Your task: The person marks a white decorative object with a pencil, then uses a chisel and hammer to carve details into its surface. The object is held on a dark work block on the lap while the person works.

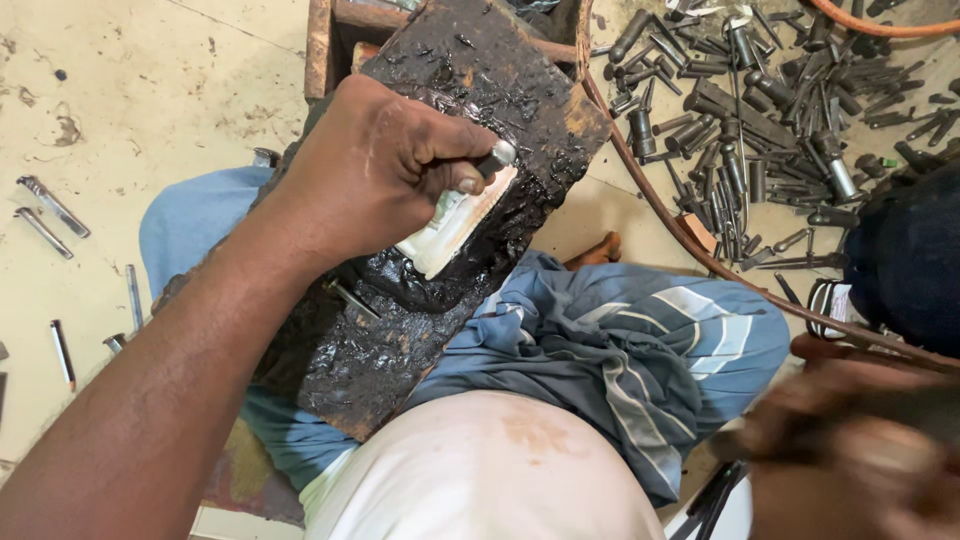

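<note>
Down on the floor, seen from the head camera, the person sits with a pitch-blackened wooden block propped across the lap on the blue striped cloth, tilted so its top face meets the eyes. A pale metal piece lies bedded in the glossy black pitch, which grips it in place. The left hand is curled tight around a small steel punch, its tip set against the piece's upper edge. The right hand is a blur at lower right; whether it grasps anything I cannot tell. More punches and chisels lie heaped within reach on the floor, and a few loose ones rest to the left.
</note>
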